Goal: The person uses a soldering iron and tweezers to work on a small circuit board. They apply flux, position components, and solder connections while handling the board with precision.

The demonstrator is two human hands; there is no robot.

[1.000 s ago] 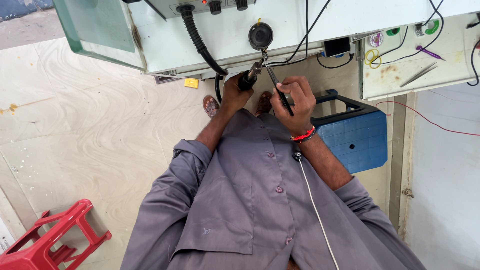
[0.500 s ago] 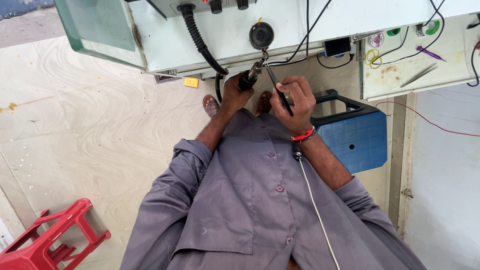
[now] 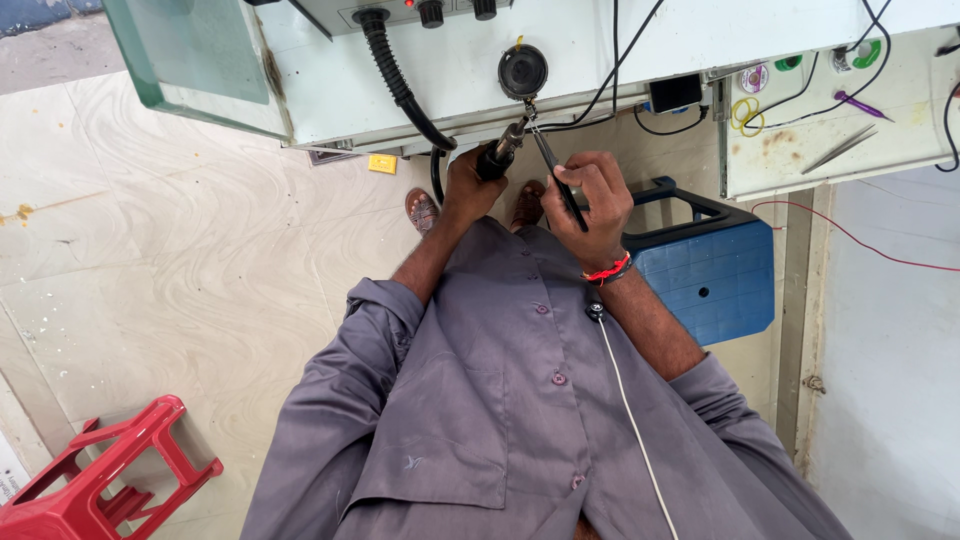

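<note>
Cloth of a grey shirt [image 3: 500, 400] was seen nearest the camera, crossed by one white cable [image 3: 630, 400]. Beyond it, two forearms were raised toward the white surface [image 3: 600, 40].

The left hand [image 3: 470, 190] was closed in a full grip round one black handpiece [image 3: 497, 160], whose metal nozzle was pointed up and to the right. The right hand [image 3: 590, 205], marked by a red thread at the wrist, was pinched on one pair of dark tweezers [image 3: 555, 175], held like a pen. The tweezer tips and the nozzle were brought almost together just below the surface's edge, under a round black fitting [image 3: 523, 72]. Whatever was gripped at the tips was too small to be made out.

The step in hand was judged to be heat or solder work on a tiny part held in the air. For the next move, steady wrists would be called for, and the nozzle would have to be kept off the fingers.

Two sandalled feet were glimpsed under the hands. Two stools were counted: one blue [image 3: 715, 270] just beside the right arm, one red [image 3: 100, 480] well apart on the floor. Farther off, one ribbed black hose [image 3: 395, 75] was run from the handpiece to a unit with two black knobs [image 3: 430, 12]. On a second surface [image 3: 900, 150] to the right, one more pair of tweezers [image 3: 838, 148] was laid.
</note>
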